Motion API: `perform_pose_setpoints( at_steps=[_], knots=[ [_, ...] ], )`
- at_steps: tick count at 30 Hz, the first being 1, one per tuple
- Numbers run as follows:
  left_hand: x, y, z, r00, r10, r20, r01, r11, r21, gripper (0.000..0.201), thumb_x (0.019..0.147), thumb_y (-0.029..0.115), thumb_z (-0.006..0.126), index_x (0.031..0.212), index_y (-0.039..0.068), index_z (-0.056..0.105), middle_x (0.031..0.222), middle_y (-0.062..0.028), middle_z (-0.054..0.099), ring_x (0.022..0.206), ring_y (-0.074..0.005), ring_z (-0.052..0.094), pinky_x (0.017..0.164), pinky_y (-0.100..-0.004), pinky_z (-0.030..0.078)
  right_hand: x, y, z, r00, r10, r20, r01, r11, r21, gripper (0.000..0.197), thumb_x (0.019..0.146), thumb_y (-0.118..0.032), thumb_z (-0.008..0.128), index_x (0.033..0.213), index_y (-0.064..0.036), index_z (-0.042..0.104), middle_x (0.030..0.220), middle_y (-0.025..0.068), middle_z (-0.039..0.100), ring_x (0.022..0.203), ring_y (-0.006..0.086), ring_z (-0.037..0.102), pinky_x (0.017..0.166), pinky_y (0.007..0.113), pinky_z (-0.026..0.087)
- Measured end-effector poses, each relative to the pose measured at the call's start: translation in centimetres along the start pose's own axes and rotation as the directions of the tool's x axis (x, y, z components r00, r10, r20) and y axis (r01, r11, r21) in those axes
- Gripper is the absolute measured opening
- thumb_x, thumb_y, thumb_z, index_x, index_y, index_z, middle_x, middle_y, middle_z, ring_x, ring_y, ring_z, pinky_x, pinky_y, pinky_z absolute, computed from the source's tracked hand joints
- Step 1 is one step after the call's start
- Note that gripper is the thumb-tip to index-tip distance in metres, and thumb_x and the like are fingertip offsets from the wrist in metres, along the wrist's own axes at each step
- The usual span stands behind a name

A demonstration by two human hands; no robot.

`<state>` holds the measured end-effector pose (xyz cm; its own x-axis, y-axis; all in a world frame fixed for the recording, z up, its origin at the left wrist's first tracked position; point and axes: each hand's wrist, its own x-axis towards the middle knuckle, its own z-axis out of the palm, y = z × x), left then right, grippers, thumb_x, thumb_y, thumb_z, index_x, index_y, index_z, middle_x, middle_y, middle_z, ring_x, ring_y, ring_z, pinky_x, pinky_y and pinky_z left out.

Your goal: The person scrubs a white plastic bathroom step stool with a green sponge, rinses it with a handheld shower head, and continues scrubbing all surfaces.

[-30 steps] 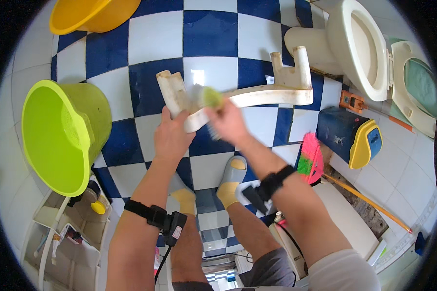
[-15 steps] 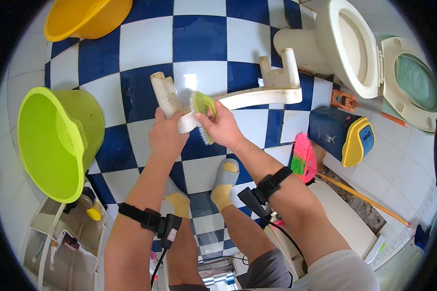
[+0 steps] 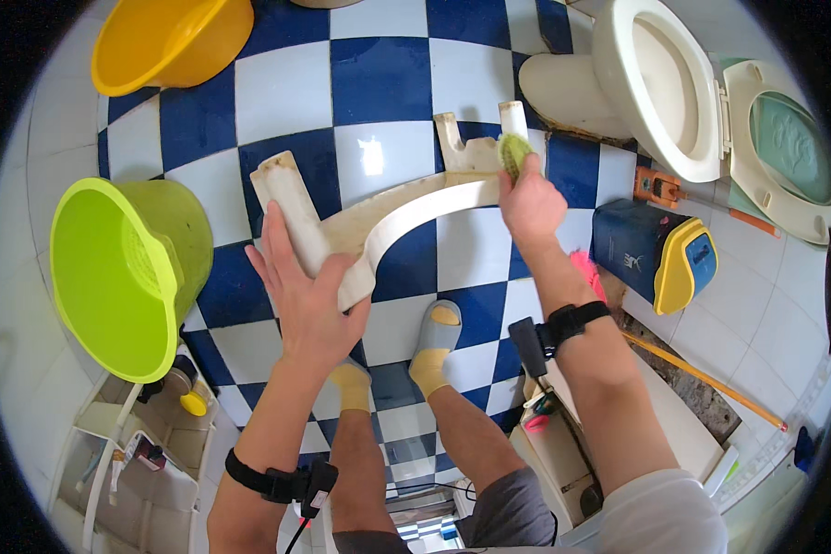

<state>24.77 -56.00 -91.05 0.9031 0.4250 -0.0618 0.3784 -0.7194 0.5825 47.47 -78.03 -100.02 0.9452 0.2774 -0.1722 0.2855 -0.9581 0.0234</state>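
Note:
A white plastic stool [image 3: 443,198] with a curved band and short stubby legs stands tilted over the tiled floor, its leg ends brownish with dirt. My left hand [image 3: 309,291] lies on its near left corner, fingers spread along one leg and the thumb apart on the other side. At the stool's far right end, my right hand [image 3: 533,205] is closed on a green scrub brush [image 3: 515,152] with pale bristles. The brush is against the stool beside a leg there; its contact face is partly hidden.
To the left stand a lime green bucket [image 3: 180,249] and an orange basin [image 3: 198,55]. On the right are a toilet [image 3: 609,83] with its lid up, a blue and yellow bin [image 3: 637,254], an orange-handled tool [image 3: 657,187] and a pink brush [image 3: 586,272]. A shelf rack [image 3: 111,434] is at lower left.
My right hand has carried the brush from the stool's left part to its far right end. The stool has turned and come nearer, and my left hand's fingers have spread out on it.

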Motion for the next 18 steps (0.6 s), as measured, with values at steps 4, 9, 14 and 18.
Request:
perform_pose_setpoints(
  at_steps=[4, 9, 14, 18],
  knots=[
    [0.9, 1.0, 1.0, 0.997, 0.027, -0.073, -0.040, 0.984, -0.176, 0.038, 0.066, 0.009, 0.084, 0.100, 0.005, 0.067, 0.161, -0.0335, 0.009, 0.147, -0.0535, 0.022, 0.117, -0.0535, 0.028, -2.3, -3.8, 1.5, 0.985, 0.041, 0.168, -0.070, 0.983, 0.172, 0.046, 0.092, -0.037, 0.065, 0.122, -0.0053, 0.051, 0.076, 0.0207, 0.071, 0.073, 0.0407, 0.071, 0.066, 0.051, 0.057],
    [2.2, 0.7, 0.8, 0.997, -0.060, -0.057, 0.053, 0.991, -0.121, 0.044, 0.064, 0.009, 0.086, 0.103, 0.005, 0.065, 0.161, -0.0324, 0.011, 0.143, -0.0549, 0.029, 0.113, -0.0514, 0.035, -6.3, -9.7, 2.7, 0.960, -0.139, 0.245, -0.117, 0.592, 0.798, 0.037, 0.091, -0.031, 0.069, 0.109, -0.0012, 0.058, 0.086, 0.0237, 0.070, 0.081, 0.0392, 0.071, 0.069, 0.045, 0.056],
    [2.1, 1.3, -0.2, 0.995, -0.093, -0.028, 0.090, 0.991, -0.096, 0.039, 0.063, 0.008, 0.086, 0.097, 0.008, 0.067, 0.158, -0.0331, 0.016, 0.137, -0.0540, 0.037, 0.109, -0.0509, 0.039, -3.2, -6.3, 0.2, 0.913, -0.152, 0.379, -0.009, 0.920, 0.391, 0.035, 0.092, -0.031, 0.065, 0.110, -0.0015, 0.058, 0.081, 0.0204, 0.071, 0.076, 0.0384, 0.072, 0.068, 0.048, 0.059],
    [2.7, 2.0, -0.2, 0.998, -0.045, -0.043, 0.039, 0.992, -0.120, 0.035, 0.063, 0.008, 0.085, 0.094, 0.008, 0.068, 0.157, -0.0330, 0.019, 0.134, -0.0534, 0.040, 0.105, -0.0512, 0.042, 1.1, -0.6, -1.0, 0.962, -0.135, 0.238, 0.110, 0.987, 0.115, 0.038, 0.092, -0.036, 0.065, 0.109, -0.0041, 0.052, 0.080, 0.0215, 0.071, 0.075, 0.0411, 0.071, 0.067, 0.052, 0.056]
  ],
)
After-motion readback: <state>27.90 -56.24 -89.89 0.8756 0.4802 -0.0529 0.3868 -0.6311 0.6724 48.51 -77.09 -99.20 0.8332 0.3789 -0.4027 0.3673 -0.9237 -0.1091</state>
